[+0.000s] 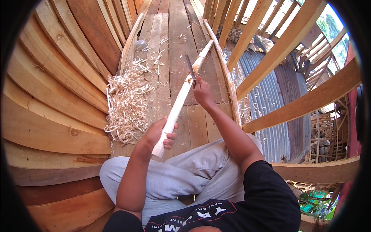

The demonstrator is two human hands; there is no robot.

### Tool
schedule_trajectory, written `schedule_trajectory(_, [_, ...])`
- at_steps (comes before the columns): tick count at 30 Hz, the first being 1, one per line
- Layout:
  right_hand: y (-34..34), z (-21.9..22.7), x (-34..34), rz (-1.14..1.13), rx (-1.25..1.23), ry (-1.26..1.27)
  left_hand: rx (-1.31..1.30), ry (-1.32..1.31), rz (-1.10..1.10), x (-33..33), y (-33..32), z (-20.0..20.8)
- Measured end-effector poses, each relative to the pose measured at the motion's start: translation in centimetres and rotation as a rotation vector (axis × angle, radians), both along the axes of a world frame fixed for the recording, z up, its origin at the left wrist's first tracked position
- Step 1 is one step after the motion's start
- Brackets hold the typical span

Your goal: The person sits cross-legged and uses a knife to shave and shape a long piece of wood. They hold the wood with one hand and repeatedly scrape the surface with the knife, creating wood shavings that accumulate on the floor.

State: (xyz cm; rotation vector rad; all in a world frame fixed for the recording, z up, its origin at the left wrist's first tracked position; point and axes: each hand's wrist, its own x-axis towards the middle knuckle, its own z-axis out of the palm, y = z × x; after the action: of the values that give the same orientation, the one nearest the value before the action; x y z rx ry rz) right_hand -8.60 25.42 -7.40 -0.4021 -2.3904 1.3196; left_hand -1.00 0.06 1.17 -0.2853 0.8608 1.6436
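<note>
One pale stick (179,102), slanting above the plank floor (195,123) — our left fingers (169,142) wrapped round its near end. One knife (189,66) at its upper half — held in our right fingers (199,91).

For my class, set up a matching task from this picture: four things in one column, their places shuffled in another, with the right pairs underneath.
Column 1
1. Knife
2. Pale wooden stick
3. Wood shavings
4. Corrugated metal sheet

Column 2
A. Heaped on the floorboards, left of the stick
B. Held in the right hand
C. Beyond the wooden slats on the right
D. Gripped near its lower end by the left hand

Pairs: 1-B, 2-D, 3-A, 4-C
</note>
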Motion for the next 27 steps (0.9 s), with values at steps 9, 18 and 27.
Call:
schedule_trajectory(9, [0.3,-0.3,0.0,0.032,-0.072,-0.08,0.007,0.002,-0.004,0.0,-0.1,-0.2])
schedule_trajectory(18, [2.9,3.8,0.1,0.375,-1.205,-0.631,-0.041,0.027,0.009,0.0,-0.5,-0.8])
schedule_trajectory(27, [3.2,3.5,0.8,0.464,-1.409,-0.582,-0.07,0.084,0.021,0.1,-0.7,-0.3])
